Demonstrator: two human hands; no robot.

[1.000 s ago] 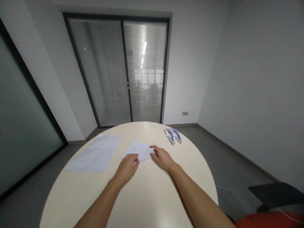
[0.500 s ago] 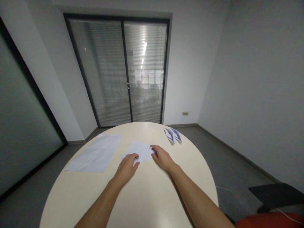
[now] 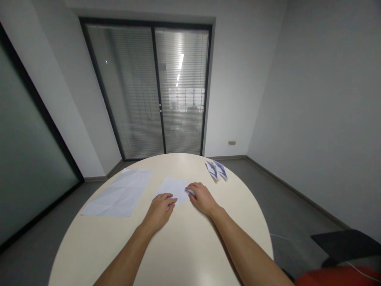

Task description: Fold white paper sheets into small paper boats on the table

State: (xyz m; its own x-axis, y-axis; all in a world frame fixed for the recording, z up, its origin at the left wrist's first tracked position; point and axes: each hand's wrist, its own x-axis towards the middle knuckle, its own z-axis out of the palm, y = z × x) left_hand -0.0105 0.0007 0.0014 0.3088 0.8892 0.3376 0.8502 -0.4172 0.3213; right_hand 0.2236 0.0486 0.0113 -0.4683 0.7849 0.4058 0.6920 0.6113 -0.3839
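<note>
A small white sheet of paper [image 3: 174, 186] lies near the middle of the round table. My left hand [image 3: 160, 206] rests at its near left edge, fingers stretched out over the paper, holding nothing. At the right edge, my right hand [image 3: 202, 197] has that side of the sheet raised and curled between thumb and fingers. The hand hides part of this edge.
To the left lies a larger creased sheet [image 3: 119, 194]. Folded paper shapes [image 3: 216, 170] stand near the far right rim of the round table [image 3: 178, 246]. A black and red chair [image 3: 345, 254] is at the lower right.
My right hand has moved slightly left, bringing the right edge of the paper inward and up. The fingers of my left hand have reached a little further right across the sheet.
</note>
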